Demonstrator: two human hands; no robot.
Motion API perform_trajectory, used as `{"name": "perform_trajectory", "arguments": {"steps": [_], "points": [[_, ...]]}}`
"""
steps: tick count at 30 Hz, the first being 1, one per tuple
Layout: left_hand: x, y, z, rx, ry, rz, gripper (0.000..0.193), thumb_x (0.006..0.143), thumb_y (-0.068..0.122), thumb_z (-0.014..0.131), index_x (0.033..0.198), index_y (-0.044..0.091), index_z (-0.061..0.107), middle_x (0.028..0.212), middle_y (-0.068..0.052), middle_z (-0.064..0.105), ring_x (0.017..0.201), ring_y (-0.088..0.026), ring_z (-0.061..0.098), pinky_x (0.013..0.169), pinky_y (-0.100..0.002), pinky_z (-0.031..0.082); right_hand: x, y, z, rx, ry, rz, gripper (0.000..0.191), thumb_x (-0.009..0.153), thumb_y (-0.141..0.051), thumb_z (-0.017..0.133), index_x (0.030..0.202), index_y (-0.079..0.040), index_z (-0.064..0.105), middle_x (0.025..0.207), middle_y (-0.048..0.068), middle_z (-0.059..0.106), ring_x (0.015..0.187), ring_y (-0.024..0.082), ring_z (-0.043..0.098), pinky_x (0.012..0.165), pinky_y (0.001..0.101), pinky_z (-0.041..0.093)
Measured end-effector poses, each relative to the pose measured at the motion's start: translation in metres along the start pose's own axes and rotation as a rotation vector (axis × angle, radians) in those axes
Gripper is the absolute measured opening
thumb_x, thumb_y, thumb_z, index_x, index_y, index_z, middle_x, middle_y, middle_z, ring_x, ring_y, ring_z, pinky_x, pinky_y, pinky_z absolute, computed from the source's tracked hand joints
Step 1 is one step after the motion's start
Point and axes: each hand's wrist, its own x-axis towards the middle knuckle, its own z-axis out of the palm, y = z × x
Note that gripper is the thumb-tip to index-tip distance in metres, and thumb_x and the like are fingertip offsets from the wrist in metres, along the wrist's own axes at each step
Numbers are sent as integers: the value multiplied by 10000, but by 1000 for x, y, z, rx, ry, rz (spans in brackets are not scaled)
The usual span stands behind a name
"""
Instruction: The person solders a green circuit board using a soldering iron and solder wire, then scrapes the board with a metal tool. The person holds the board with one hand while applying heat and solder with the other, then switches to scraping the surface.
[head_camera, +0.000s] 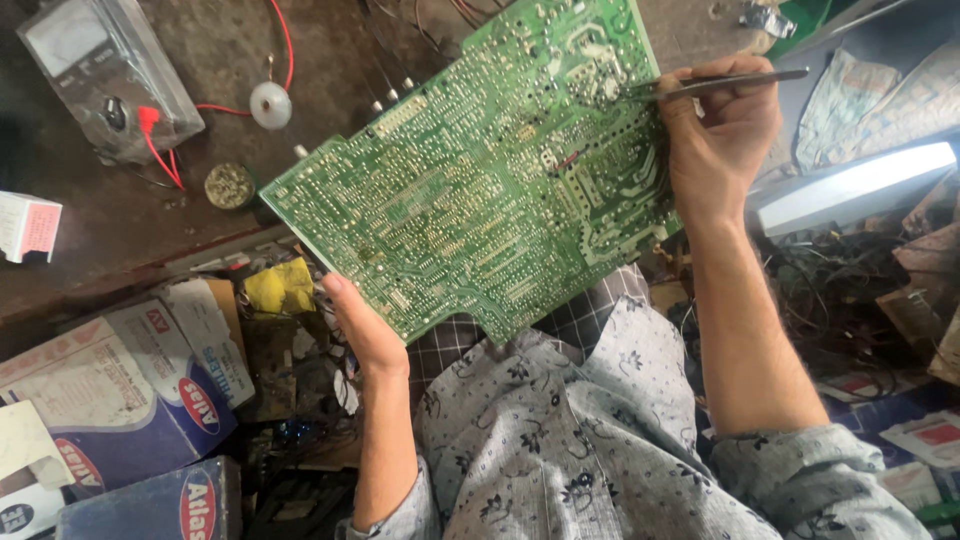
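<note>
Circuit board (480, 170): we see 1 large green board, solder side up, tilted and held above the worktop (130, 230) — our landmark for everything else.
Left hand (365, 330): under the board's lower-left edge, fingers hidden behind it, thumb along the edge; we read it as closed on the board.
Right hand (720, 130): at the board's right edge, fingers curled around tweezers (730, 82).
Tweezers: thin metal pair, lying nearly level, tips touching the board's upper-right area.
Multimeter (95, 70): well to the left of the board, inside a clear plastic cover, with red leads (165, 160) trailing from it.
Round tin (230, 186): just left of the board's left corner.
White disc (270, 104): above that tin, near the board's upper-left edge.
Yellow sponge (280, 288): just below the board's left corner.
Lamp (850, 185): right of the board, beyond the right hand — a lit white tube.
Cardboard boxes (120, 400): below and left of the board.
</note>
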Motion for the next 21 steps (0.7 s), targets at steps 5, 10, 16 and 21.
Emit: {"name": "perform_trajectory", "arguments": {"steps": [5,10,16,21], "points": [[0,0,0,22,15,13,938,1026,696,264,1618,-31,217,1695,-204,263,1566,-284,269,1259,-402,189,-3,2,0,25,24,21,325,1123,120,759,1188,-28,477,1132,96,650,1084,165,705,1000,269,610],[1,-1,-2,-37,-2,-14,924,1030,685,278,1614,-30,237,1686,-198,292,1546,-283,307,1254,-401,224,-3,3,1,5,30,3,320,1104,113,761,1204,-19,487,1124,89,641,1038,154,680,977,266,607],[2,-2,-2,-59,-12,2,914,1030,682,277,1619,-16,233,1688,-192,288,1542,-282,306,1249,-405,231,-4,2,3,-34,63,5,347,1115,86,790,1229,-28,483,1137,87,652,1076,161,710,999,265,614],[2,-4,-3,-10,-4,-4,932,1025,697,260,1631,-6,185,1701,-191,221,1563,-272,239,1254,-398,179,-3,2,10,-76,116,-44,314,1135,58,781,1235,-28,495,1108,108,686,1036,174,717,944,268,613]]}}
